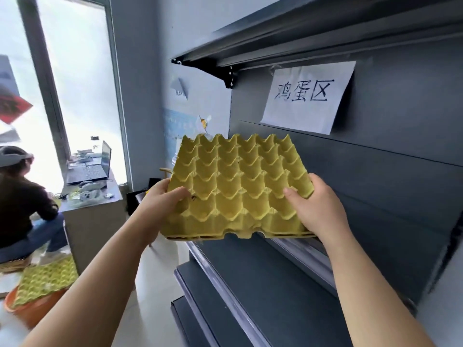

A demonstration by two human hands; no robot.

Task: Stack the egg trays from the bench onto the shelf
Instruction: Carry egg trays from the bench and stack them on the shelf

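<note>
Above the grey shelf [263,279], I hold one yellow egg tray [238,186] level in the air.

Left hand [162,204] and right hand [318,209] each clamp a near corner, thumbs in the cups, fingers under. It looks light, thin pulp that would likely flex or crush, so I judge the stiffer rim corners the best hold. More trays [45,279] wait low at left.

Bright window [82,71], grey wall [140,71], cluttered desk [92,211]
</note>
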